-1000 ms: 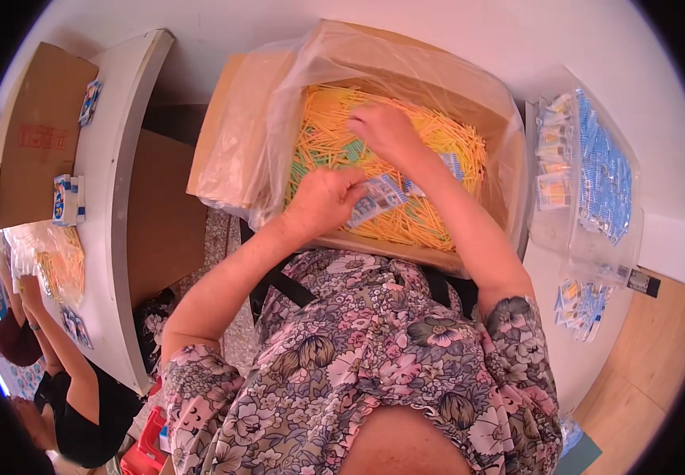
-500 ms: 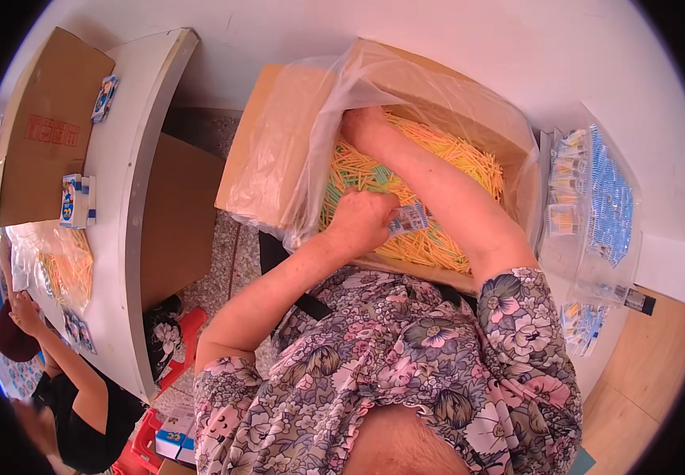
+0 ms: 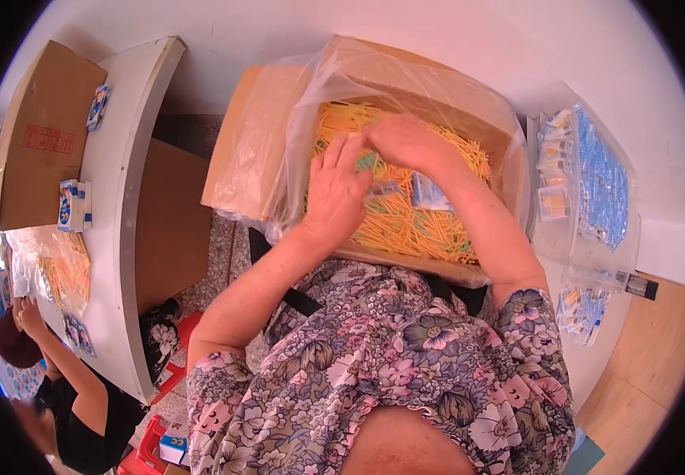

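In front of me a cardboard box lined with a clear plastic bag holds a heap of thin yellow, orange and green sticks. Above the heap, my left hand is closed, its fingers bent and a small clear packet showing beside its palm. My right hand is closed too, its fingertips meeting the left hand's; what they pinch is hidden. Blue-and-white printed packets lie on the sticks beside my right forearm.
Right of the box stands a clear tray with filled packets and blue packets; more packets lie below. On the left, a white table carries a carton and small boxes. Another person works there.
My right hand has come up out of the sticks at the far left and moved to the left hand. My left hand has risen and turned; printed packets now show on the sticks.
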Motion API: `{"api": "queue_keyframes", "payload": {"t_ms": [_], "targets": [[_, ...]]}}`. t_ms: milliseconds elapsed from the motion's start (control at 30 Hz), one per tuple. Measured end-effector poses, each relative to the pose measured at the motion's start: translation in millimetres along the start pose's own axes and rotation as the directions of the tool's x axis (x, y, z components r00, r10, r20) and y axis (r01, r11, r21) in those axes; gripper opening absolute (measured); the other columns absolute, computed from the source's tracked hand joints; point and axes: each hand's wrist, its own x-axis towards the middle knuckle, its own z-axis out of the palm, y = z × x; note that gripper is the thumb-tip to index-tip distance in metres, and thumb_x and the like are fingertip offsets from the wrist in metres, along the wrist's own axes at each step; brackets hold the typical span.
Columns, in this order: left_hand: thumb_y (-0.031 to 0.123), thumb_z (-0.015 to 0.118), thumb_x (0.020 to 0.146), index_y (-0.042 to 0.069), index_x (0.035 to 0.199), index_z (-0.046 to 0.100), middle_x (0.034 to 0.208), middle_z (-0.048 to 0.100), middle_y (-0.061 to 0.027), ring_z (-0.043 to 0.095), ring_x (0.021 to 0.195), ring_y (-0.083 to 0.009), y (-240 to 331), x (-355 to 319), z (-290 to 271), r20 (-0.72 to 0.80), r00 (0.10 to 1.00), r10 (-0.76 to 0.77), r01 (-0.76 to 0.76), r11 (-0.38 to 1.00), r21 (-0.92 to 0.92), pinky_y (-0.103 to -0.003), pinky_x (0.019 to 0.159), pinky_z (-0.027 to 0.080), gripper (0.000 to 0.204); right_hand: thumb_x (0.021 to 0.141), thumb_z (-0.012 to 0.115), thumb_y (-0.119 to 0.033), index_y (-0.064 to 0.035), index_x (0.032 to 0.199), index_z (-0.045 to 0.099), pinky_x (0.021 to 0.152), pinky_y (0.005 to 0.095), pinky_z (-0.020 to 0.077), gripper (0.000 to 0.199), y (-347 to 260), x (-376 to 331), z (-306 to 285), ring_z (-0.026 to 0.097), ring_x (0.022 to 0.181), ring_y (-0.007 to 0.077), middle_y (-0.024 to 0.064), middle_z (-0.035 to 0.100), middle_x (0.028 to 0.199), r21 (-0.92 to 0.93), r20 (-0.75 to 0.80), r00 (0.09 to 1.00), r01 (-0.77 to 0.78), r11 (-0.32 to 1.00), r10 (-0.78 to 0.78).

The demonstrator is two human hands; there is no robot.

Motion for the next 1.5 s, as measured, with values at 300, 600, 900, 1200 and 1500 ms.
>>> {"api": "queue_keyframes", "payload": {"t_ms": [300,600,900,1200,1500], "targets": [[0.001,0.067,0.071,0.0,0.08,0.062,0.074,0.061,-0.0094,0.061,0.071,-0.0233,1,8,27,0.504,0.846,0.175,0.253,0.7,-0.668,-0.033,0.064,0.047,0.01,0.086,0.055,-0.017,-0.0003,0.088,0.058,0.059,0.0376,0.046,0.018,0,-83,6,0.061,0.066,0.0277,0.0152,0.06,0.071,0.418,0.103,0.994,-0.064,0.906,0.023],[0.001,0.064,0.081,-0.001,0.08,0.061,0.076,0.062,-0.0017,0.057,0.071,-0.0097,52,22,34,0.492,0.854,0.169,0.341,0.532,-0.775,-0.026,0.068,0.047,0.003,0.086,0.063,-0.02,-0.0027,0.081,0.059,0.051,0.0246,0.0407,0.019,-16,-128,33,0.049,0.058,0.0061,0.0014,0.056,0.063,0.811,-0.475,0.719,0.134,0.57,0.507],[0.009,0.059,0.089,0.001,0.086,0.06,0.076,0.06,0.004,0.054,0.07,-0.0021,61,20,59,0.597,0.802,0.008,0.585,0.19,-0.788,-0.02,0.064,0.046,0.009,0.085,0.065,-0.018,-0.0081,0.074,0.057,0.044,0.0199,0.0332,0.017,18,-205,20,0.045,0.053,0.0012,-0.0049,0.051,0.062,0.966,-0.256,0.571,0.167,0.195,0.78],[0.011,0.057,0.09,0.002,0.094,0.061,0.083,0.063,0.0026,0.056,0.074,-0.0025,64,24,56,0.701,0.704,0.111,0.694,0.1,-0.713,-0.02,0.069,0.046,0.01,0.083,0.069,-0.027,-0.0087,0.074,0.058,0.044,0.0194,0.0287,0.023,13,-214,43,0.042,0.052,0.0017,-0.0067,0.047,0.062,0.963,0.042,0.854,-0.174,0.207,0.518],[0.013,0.055,0.091,0.003,0.11,0.06,0.093,0.065,0.0013,0.059,0.084,-0.0059,62,26,54,0.718,0.686,0.114,0.716,0.063,-0.695,-0.023,0.078,0.046,0.022,0.083,0.068,-0.025,-0.0038,0.077,0.061,0.051,0.023,0.0338,0.023,10,-205,46,0.042,0.06,0.0038,-0.0051,0.048,0.063,0.897,-0.108,0.829,-0.157,0.413,0.549]]}}
